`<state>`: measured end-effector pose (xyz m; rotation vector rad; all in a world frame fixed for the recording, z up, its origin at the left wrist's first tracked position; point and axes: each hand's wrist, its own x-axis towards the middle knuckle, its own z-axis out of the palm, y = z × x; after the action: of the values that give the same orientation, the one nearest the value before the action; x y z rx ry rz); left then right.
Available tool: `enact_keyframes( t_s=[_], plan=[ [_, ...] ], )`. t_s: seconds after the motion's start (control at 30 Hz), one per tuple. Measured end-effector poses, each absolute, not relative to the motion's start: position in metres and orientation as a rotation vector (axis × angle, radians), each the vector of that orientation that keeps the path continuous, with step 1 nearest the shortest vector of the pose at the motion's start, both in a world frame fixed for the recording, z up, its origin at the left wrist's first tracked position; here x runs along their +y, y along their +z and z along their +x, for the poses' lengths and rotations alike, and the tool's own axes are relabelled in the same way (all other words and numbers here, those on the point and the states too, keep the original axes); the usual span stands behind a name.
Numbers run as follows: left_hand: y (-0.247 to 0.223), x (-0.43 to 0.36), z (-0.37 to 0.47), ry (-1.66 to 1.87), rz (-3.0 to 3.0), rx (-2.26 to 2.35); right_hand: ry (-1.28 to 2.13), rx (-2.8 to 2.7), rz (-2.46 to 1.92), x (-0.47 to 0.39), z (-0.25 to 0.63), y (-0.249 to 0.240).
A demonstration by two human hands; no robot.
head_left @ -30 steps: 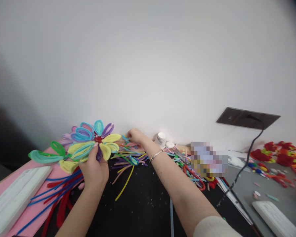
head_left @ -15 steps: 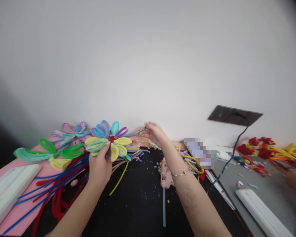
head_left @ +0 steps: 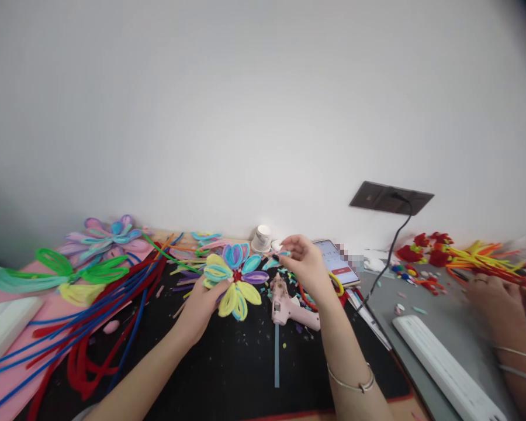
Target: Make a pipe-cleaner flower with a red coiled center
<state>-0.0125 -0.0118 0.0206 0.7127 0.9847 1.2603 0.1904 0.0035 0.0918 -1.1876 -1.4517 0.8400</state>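
My left hand [head_left: 201, 310] is closed on a pipe-cleaner flower [head_left: 242, 292] with yellow, blue and purple looped petals around a red centre. The flower's face is turned up toward me. Just right of it, my right hand [head_left: 305, 266] is raised with thumb and fingers pinched together. Whatever is at its fingertips is too small to make out. Below that hand a pink glue gun [head_left: 281, 310] lies on the black mat [head_left: 228, 374], a pale glue stick jutting from its back end.
Left lie a green pipe-cleaner piece [head_left: 87, 272], a pastel flower [head_left: 109, 238] and blue pipe cleaners [head_left: 70, 333]. A paper cup [head_left: 262, 238] and a phone [head_left: 336, 260] stand behind. A black cable [head_left: 392, 251] runs from the wall socket. A co-worker's hands [head_left: 495, 301] work at right.
My left hand has moved right with the flower. My right hand has shifted right and lower, still pinched. The view has turned, and more of the glue gun and the co-worker's hands shows.
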Motion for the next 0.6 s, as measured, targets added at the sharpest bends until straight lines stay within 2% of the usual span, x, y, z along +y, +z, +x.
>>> enact_keyframes(
  t_s=[0.27, 0.6],
  plan=[
    [0.006, -0.011, -0.008, 1.206, 0.912, 0.924, 0.860, -1.474, -1.224, 0.003, 0.178, 0.066],
    [0.003, -0.012, -0.007, 1.169, 0.929, 0.981, 0.665, -1.604, -1.315, 0.006, 0.175, 0.047]
  ],
)
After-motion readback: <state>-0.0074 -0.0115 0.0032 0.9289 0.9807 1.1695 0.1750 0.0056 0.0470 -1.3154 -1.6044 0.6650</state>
